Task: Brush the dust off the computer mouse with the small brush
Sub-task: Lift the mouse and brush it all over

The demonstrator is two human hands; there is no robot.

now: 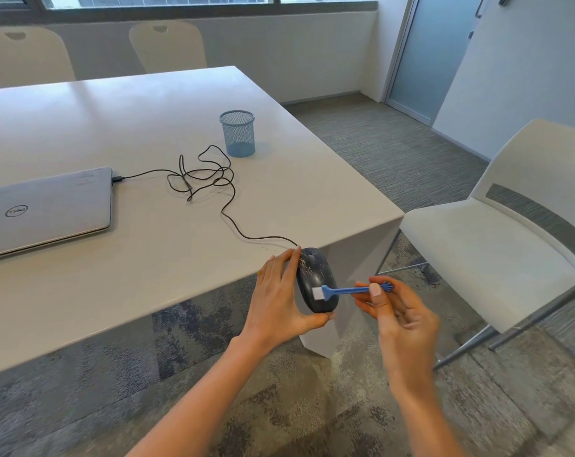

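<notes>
We held the mouse [316, 282], a dark, smooth oval flecked with pale dust, in our left hand [281, 305], off the corner of the glossy white table [147, 133]. Our right hand [399, 316] pinched the thin blue plastic brush [347, 291], its white bristles touching the mouse's back. The black cord [210, 179] lay tangled near a blue mesh cup [237, 133] and a closed grey laptop [45, 209].
</notes>
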